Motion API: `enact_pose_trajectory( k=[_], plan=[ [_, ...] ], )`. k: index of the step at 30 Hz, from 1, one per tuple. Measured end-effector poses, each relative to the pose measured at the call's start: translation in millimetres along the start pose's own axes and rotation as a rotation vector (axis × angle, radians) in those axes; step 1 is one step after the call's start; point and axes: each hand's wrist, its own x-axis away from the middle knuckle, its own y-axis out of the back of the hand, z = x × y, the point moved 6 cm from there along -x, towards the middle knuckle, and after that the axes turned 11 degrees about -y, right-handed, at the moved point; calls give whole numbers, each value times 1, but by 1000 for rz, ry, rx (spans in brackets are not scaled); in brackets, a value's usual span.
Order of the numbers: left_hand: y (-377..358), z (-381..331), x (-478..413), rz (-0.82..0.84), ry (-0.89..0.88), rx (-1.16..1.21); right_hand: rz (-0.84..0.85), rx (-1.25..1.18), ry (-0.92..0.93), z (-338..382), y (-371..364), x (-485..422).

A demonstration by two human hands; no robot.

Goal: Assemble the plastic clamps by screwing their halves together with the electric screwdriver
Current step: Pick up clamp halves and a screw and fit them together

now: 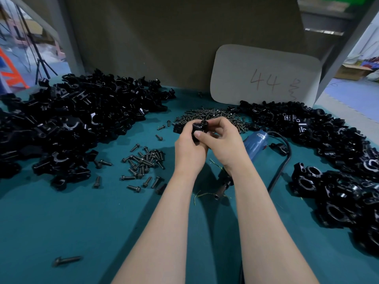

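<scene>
Both hands meet over the middle of the teal table and hold one black plastic clamp [200, 126] between them. My left hand [189, 147] grips it from below and the left. My right hand [222, 140] pinches it from the right, thumb on its near face. The blue electric screwdriver [256, 141] lies on the table just right of my right wrist, held by neither hand; its bit end [222, 188] shows between my forearms. Long dark screws [143, 162] lie scattered left of my left hand. A heap of small screws [213, 114] sits just beyond the hands.
A big pile of black clamp halves [67, 124] fills the left of the table. Another black pile [332, 152] curves down the right side. The screwdriver's black cable [284, 165] loops on the right. A grey card marked 44 [264, 76] leans at the back. One screw [66, 260] lies near left.
</scene>
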Motion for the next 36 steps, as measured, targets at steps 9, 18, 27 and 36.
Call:
enact_pose_trajectory(
  k=[9, 18, 27, 36],
  plan=[
    [2, -1, 0, -34, -5, -35, -2, -1, -17, -1, -2, -1],
    [3, 0, 1, -33, 21, -99, 1, -3, -28, -4, -4, -2],
    [3, 1, 1, -21, 29, -120, -5, -15, -30, -6, -4, -3],
    [3, -3, 2, -33, 12, -133, -15, -10, -11, -6, -3, -3]
  ],
)
